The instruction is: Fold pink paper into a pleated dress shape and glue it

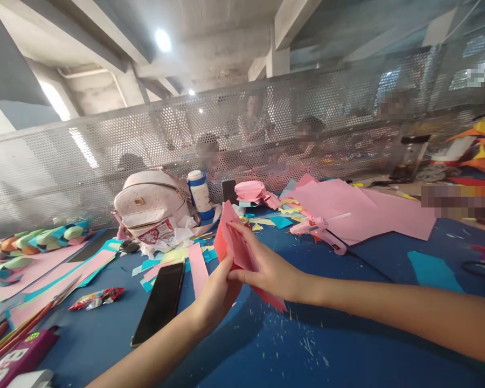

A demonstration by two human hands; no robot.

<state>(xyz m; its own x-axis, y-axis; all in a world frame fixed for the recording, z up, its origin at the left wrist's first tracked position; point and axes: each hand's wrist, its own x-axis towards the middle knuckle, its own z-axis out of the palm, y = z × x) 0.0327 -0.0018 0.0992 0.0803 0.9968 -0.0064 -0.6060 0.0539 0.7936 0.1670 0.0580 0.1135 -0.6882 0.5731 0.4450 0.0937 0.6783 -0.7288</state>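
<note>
**Fingers [242, 230] of both hands clamped on pink paper sheet [236, 245] above worktop [307, 339]**

Left hand [216, 293] enters from 7 o'clock and pinches the lower edge of the pink paper sheet, its fingers pressed together on it. Right hand [267, 272] enters from 4 o'clock. Its thumb and fingers lie closed against the sheet's right face, with the index finger stretched toward the top corner. The sheet is held upright with a slight tilt, clear of the blue worktop. Its lower corner trails to 5 o'clock beneath the right wrist.

Positions taken from the sheet:
- Black phone [159, 302] at 8 o'clock, flat, screen dark, just beside the left forearm.
- Pink paper strip [198, 269] at 9 o'clock, between the phone and the left hand.
- Red wrapper [97, 298] at 8 o'clock, beyond the phone, well apart.
- Pale backpack [149, 205] at 10 o'clock, with a white-and-blue bottle [200, 194] just beside it at 11 o'clock.
- Pink glue gun [319, 231] at 2 o'clock, on its side, near but apart. Large pink sheets [355, 210] lie beyond it.
- Turquoise scrap [434, 269] at 3 o'clock, well apart.
- Perforated metal screen [105, 151] along the far edge at 12 o'clock. The persons behind it are blurred.
- Fine paper trimmings [307, 345] scattered on the worktop at 5 o'clock.
</note>
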